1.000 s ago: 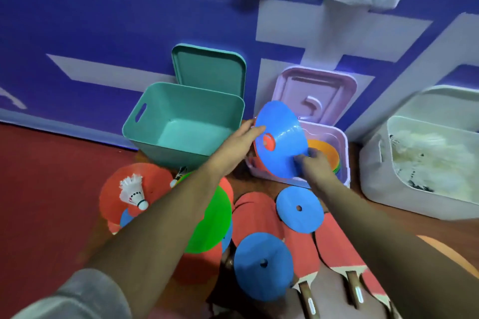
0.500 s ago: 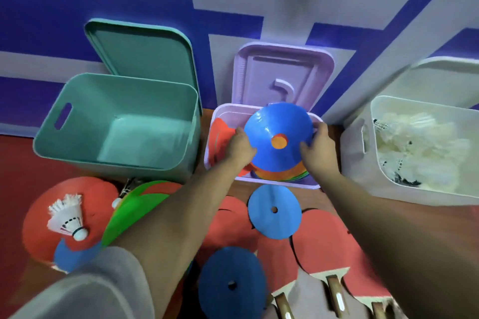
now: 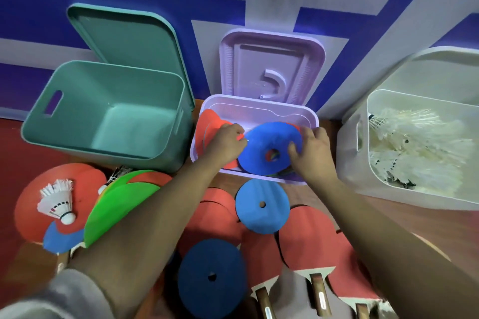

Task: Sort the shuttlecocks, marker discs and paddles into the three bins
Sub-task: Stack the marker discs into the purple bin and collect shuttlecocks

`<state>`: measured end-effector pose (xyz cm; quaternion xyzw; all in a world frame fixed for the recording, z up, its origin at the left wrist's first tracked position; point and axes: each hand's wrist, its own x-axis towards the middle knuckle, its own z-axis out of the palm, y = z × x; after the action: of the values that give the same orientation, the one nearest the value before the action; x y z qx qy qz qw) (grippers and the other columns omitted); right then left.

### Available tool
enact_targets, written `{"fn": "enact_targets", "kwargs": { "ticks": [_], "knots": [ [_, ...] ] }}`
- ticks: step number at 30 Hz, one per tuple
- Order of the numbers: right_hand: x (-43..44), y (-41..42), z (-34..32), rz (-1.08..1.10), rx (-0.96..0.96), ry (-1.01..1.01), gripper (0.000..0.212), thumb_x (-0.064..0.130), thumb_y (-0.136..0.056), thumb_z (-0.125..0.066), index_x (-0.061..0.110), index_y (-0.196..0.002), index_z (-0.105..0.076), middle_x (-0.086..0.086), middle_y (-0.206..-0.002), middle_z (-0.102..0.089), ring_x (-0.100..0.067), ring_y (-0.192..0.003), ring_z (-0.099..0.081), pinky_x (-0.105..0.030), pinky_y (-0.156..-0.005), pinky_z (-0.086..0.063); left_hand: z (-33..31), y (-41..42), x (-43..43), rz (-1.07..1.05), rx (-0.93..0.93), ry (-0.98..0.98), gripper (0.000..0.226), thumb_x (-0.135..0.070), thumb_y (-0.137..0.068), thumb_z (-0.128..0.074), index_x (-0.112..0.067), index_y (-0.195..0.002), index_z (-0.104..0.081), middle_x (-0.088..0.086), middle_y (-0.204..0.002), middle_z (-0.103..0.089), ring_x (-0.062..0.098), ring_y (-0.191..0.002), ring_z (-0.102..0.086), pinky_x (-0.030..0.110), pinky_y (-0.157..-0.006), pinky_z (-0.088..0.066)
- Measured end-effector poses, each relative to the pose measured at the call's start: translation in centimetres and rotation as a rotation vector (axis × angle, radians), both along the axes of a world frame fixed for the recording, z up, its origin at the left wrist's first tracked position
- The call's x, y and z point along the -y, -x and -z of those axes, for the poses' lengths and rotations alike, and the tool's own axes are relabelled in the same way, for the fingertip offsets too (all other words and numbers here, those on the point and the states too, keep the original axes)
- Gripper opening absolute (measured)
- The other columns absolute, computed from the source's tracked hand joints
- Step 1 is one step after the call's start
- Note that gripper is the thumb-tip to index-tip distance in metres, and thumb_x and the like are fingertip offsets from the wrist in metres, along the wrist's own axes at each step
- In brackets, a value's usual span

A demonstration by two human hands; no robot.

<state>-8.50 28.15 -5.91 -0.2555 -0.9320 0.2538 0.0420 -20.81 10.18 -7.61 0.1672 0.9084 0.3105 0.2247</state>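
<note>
Blue marker disc (image 3: pixel 269 151) between both grips, inside lilac bin (image 3: pixel 259 109).

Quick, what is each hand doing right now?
Left hand: fingers curled on the left edge of the blue disc in the purple bin.
Right hand: gripping the same disc's right edge.

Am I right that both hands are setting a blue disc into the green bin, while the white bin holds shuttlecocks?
Not quite. The head view shows the left hand and right hand setting the blue disc into the purple bin, not the green bin, which looks empty. The white bin does hold shuttlecocks.
</note>
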Motion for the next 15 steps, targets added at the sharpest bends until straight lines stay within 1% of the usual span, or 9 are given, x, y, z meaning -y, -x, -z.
{"fn": "enact_targets", "kwargs": {
  "ticks": [2,3,5,6,8,10,13,14,15],
  "knots": [
    [1.1,-1.4,-2.0,-0.022,-0.085,0.089,0.037,0.023,-0.087,-0.056,0.005,-0.12,-0.057,-0.017,-0.11,-0.054,-0.017,-0.1,-0.047,-0.03,-0.092,-0.042,-2.5,-1.6,1.9,-0.092,-0.021,-0.148,0.018,-0.009,-0.088,-0.058,-0.007,-0.103,-0.067,0.003,-0.102,-0.063,0.019,-0.092,-0.06,0.024,-0.085,-0.045],
    [1.8,-2.2,-2.9,-0.033,-0.112,0.151,0.032,0.02,-0.088,-0.058,0.005,-0.116,-0.059,-0.014,-0.11,-0.055,-0.008,-0.09,-0.046,-0.021,-0.086,-0.042,-3.5,-2.9,3.0,-0.118,-0.017,-0.197,0.017,-0.009,-0.089,-0.057,-0.008,-0.102,-0.067,0.0,-0.098,-0.064,0.016,-0.087,-0.06,0.023,-0.08,-0.045],
    [3.9,-4.3,-4.5,-0.053,-0.171,0.23,0.017,0.015,-0.089,-0.059,0.006,-0.103,-0.062,-0.007,-0.104,-0.058,-0.003,-0.074,-0.048,-0.003,-0.072,-0.036,-4.5,-5.9,5.2,-0.154,-0.018,-0.244,0.014,-0.018,-0.088,-0.057,-0.017,-0.097,-0.067,-0.005,-0.09,-0.067,0.014,-0.083,-0.062,0.027,-0.077,-0.048],
    [5.0,-5.5,-4.8,-0.068,-0.181,0.26,0.009,0.013,-0.089,-0.059,0.008,-0.096,-0.062,-0.004,-0.096,-0.06,-0.003,-0.072,-0.052,-0.002,-0.067,-0.035,-4.7,-7.6,6.1,-0.163,-0.019,-0.264,0.013,-0.023,-0.085,-0.055,-0.022,-0.092,-0.066,-0.007,-0.083,-0.067,0.013,-0.079,-0.063,0.028,-0.076,-0.048],
    [6.6,-8.0,-4.6,-0.097,-0.154,0.344,0.004,0.01,-0.089,-0.057,0.011,-0.085,-0.059,0.001,-0.077,-0.062,0.001,-0.065,-0.058,-0.008,-0.06,-0.039,-4.5,-10.7,7.3,-0.149,0.017,-0.306,0.011,-0.024,-0.081,-0.053,-0.024,-0.085,-0.064,-0.006,-0.074,-0.065,0.017,-0.074,-0.063,0.029,-0.073,-0.047],
    [7.4,-10.1,-2.5,-0.079,-0.047,0.384,0.011,0.008,-0.086,-0.059,0.014,-0.077,-0.058,0.004,-0.068,-0.061,-0.002,-0.062,-0.058,-0.023,-0.062,-0.044,-3.5,-13.6,7.7,-0.132,0.095,-0.271,0.011,-0.016,-0.083,-0.056,-0.023,-0.084,-0.065,-0.002,-0.073,-0.066,0.019,-0.073,-0.063,0.026,-0.071,-0.046],
    [7.0,-11.5,1.4,0.024,0.191,0.437,0.011,0.009,-0.084,-0.06,0.01,-0.074,-0.057,-0.01,-0.071,-0.061,-0.028,-0.072,-0.06,-0.032,-0.063,-0.038,0.3,-16.0,7.5,-0.183,0.217,-0.16,0.014,-0.005,-0.085,-0.059,-0.014,-0.09,-0.067,0.002,-0.084,-0.07,0.018,-0.083,-0.065,0.027,-0.079,-0.049],
    [6.6,-11.6,2.6,0.062,0.269,0.447,0.008,0.011,-0.085,-0.062,0.005,-0.081,-0.058,-0.016,-0.078,-0.062,-0.032,-0.079,-0.06,-0.033,-0.066,-0.037,1.6,-16.2,7.1,-0.217,0.252,-0.12,0.012,-0.006,-0.084,-0.06,-0.011,-0.093,-0.066,0.004,-0.09,-0.07,0.022,-0.089,-0.066,0.031,-0.083,-0.05],
    [6.3,-11.5,3.8,0.1,0.339,0.451,0.016,0.015,-0.086,-0.063,-0.001,-0.09,-0.06,-0.022,-0.087,-0.064,-0.035,-0.089,-0.06,-0.035,-0.07,-0.038,2.6,-16.1,6.6,-0.242,0.283,-0.066,0.012,-0.009,-0.084,-0.061,-0.008,-0.096,-0.065,0.008,-0.094,-0.07,0.027,-0.094,-0.065,0.034,-0.083,-0.05]
  ]
}}
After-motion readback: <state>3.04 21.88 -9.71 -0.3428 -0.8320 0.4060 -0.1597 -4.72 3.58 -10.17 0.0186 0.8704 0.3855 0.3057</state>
